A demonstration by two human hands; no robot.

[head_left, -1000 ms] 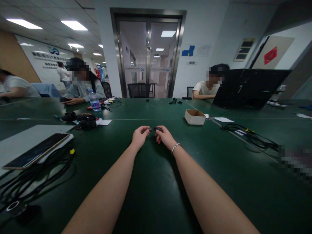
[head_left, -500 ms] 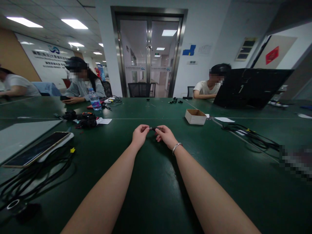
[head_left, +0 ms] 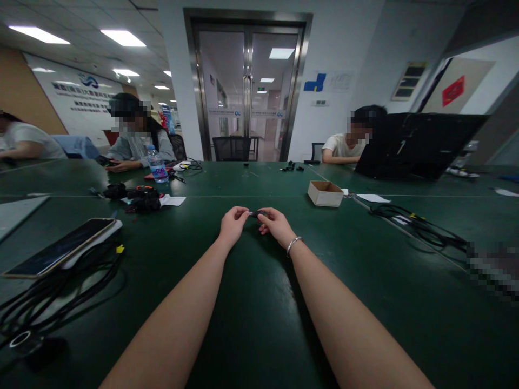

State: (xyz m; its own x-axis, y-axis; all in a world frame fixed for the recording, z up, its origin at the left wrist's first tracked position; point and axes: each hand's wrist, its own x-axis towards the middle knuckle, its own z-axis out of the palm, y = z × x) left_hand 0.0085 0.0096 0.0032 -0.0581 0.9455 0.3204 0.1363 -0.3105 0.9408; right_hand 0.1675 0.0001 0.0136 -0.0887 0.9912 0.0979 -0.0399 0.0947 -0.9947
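Out over the middle of the green table, both hands meet at a small dark, slim piece. Its kind is too small to make out, though its left end looks lighter, like metal. My left hand pinches that left end between thumb and fingertips. Around the darker right end, the thumb and fingers of my right hand are closed, with the other fingers curled below. A silver bracelet circles my right wrist. Fingers hide part of the piece.
An open cardboard box stands beyond my right hand. To the left lie a phone, coiled black cables and a black bundle. A water bottle stands farther back. Another person sits across; a black panel rises at right.
The grey flat board at the far left has slid leftward, partly out of view. My hands stay almost in place, and the dark piece between them has shifted only slightly.
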